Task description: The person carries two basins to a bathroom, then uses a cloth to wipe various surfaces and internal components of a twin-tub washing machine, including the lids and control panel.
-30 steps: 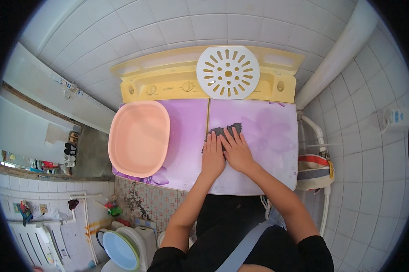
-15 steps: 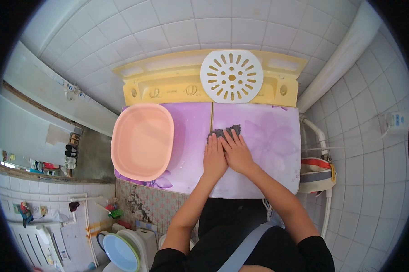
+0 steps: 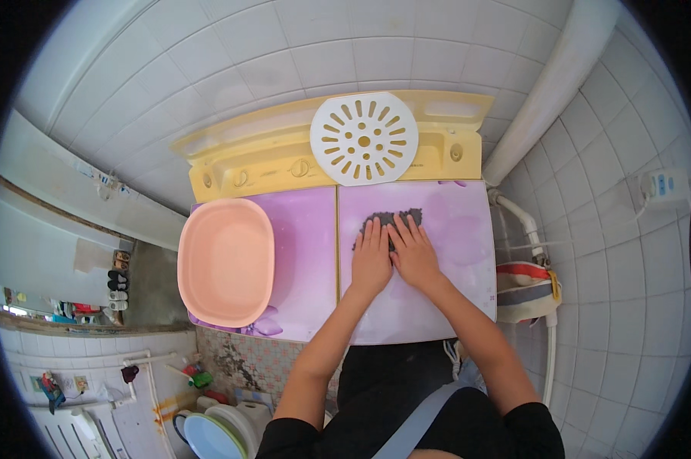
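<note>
A dark grey cloth (image 3: 381, 222) lies bunched on the right half of a purple flowered washing machine lid (image 3: 468, 298). My left hand (image 3: 371, 260) rests flat on the cloth's left part, fingers stretched out. Beside it my right hand (image 3: 414, 256) also presses flat on the cloth, fingers extended, its thumb side close to the left hand. Parts of the cloth under both palms are hidden. An empty peach plastic basin (image 3: 227, 264) stands on the lid's left half, away from my hands.
Behind the lid runs a yellow control panel (image 3: 269, 176) with knobs; a white slotted round plate (image 3: 365, 139) leans on it. A cloth bag (image 3: 525, 291) hangs by pipes at the right. A thick white pipe (image 3: 552, 92) rises along the tiled wall. Lower left sits a light blue basin (image 3: 208, 436).
Both hands have slid the cloth to the right, from over the lid's seam onto its right half. The whole view has shifted slightly. The peach basin stays on the left half.
</note>
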{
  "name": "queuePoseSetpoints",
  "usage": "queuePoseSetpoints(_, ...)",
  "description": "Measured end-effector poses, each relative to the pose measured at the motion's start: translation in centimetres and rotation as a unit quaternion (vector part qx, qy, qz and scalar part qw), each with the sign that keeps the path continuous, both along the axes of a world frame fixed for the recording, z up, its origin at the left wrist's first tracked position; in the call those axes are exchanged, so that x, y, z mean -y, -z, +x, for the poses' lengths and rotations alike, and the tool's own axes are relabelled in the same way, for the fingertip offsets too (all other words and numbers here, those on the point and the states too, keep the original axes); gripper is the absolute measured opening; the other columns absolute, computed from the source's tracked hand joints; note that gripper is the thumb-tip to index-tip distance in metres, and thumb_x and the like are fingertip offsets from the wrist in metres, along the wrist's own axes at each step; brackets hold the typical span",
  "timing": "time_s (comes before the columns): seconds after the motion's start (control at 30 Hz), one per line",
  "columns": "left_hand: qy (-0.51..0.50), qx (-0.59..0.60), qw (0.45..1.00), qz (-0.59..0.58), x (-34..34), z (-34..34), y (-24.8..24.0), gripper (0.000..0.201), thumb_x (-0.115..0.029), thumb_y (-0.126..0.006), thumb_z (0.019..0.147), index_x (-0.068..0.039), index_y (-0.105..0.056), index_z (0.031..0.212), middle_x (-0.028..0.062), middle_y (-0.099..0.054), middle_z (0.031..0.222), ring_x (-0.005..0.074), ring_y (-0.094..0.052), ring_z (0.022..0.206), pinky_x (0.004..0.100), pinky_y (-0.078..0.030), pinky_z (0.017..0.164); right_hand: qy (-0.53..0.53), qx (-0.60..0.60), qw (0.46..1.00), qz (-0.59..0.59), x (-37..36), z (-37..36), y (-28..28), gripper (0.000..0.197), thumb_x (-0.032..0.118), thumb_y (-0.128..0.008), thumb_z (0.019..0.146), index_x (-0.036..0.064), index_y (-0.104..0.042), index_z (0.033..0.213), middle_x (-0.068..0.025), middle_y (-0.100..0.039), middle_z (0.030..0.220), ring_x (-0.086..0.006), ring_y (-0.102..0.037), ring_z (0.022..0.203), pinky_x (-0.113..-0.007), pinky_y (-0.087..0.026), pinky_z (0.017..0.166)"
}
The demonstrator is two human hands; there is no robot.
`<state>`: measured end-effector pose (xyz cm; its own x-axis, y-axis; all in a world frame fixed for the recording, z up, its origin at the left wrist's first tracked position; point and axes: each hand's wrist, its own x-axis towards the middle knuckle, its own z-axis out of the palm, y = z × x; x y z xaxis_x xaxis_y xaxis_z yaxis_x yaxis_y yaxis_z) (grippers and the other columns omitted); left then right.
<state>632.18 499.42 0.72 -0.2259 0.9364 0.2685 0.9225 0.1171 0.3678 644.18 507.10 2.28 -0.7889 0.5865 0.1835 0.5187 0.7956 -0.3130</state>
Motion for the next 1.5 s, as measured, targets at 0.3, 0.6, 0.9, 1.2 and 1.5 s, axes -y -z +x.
queuePoseSetpoints(0.3, 0.019, -0.012, 1.0, -0.004, -1.2, -1.5, -0.4, 0.062, -0.014, -0.056, 0.082, 0.005, -0.042, 0.139, 0.0259, -0.036, 0.148, 0.039, -0.034, 0.139, 0.0527, -0.029, 0.111, 0.015, -0.013, 1.0, 0.01, -0.9, -1.3, 0.0, 0.061, 0.024, -0.061, 0.086, 0.0043, -0.045, 0.141, -0.0154, -0.033, 0.153, -0.0371, -0.026, 0.142, -0.051, -0.022, 0.115)
queuePoseSetpoints(0.6, -0.022, -0.033, 0.999, -0.025, 3.2, -0.9, 1.0, 0.061, -0.012, -0.055, 0.084, 0.009, -0.04, 0.138, 0.0311, -0.037, 0.145, 0.0421, -0.034, 0.138, 0.0526, -0.029, 0.112, -0.055, -0.001, 0.998, 0.022, 2.0, -1.3, 0.9, 0.06, 0.024, -0.062, 0.084, 0.0042, -0.047, 0.139, -0.015, -0.035, 0.152, -0.0395, -0.028, 0.141, -0.053, -0.024, 0.114)
queuePoseSetpoints(0.9, -0.066, 0.006, 0.998, 0.0, -1.0, -4.9, -0.2, 0.061, -0.01, -0.055, 0.083, 0.006, -0.04, 0.14, 0.028, -0.036, 0.147, 0.0423, -0.032, 0.139, 0.0543, -0.026, 0.113, -0.03, -0.009, 0.999, 0.013, -1.5, -7.0, -0.6, 0.057, 0.022, -0.063, 0.083, 0.0055, -0.051, 0.136, -0.0149, -0.036, 0.151, -0.0384, -0.03, 0.14, -0.053, -0.028, 0.112)
queuePoseSetpoints(1.2, -0.03, 0.003, 0.999, -0.016, 2.6, -1.6, -0.7, 0.068, -0.005, -0.06, 0.075, -0.008, -0.045, 0.142, 0.027, -0.029, 0.151, 0.0424, -0.029, 0.14, 0.0535, -0.029, 0.112, 0.203, -0.261, 0.943, -0.028, -13.0, -8.1, -1.1, 0.084, 0.014, -0.075, 0.076, -0.005, -0.029, 0.144, -0.0265, -0.039, 0.143, -0.0381, -0.042, 0.131, -0.046, -0.035, 0.108)
queuePoseSetpoints(1.5, -0.01, 0.015, 0.999, 0.037, 2.6, -1.9, 0.3, 0.064, -0.004, -0.06, 0.076, -0.011, -0.05, 0.139, 0.0254, -0.032, 0.151, 0.0416, -0.033, 0.139, 0.053, -0.03, 0.111, 0.171, -0.41, 0.789, -0.425, -15.4, -8.8, -2.2, 0.045, 0.005, -0.063, 0.089, -0.0081, -0.047, 0.129, -0.0096, -0.067, 0.097, -0.0156, -0.065, 0.083, -0.027, -0.051, 0.075)
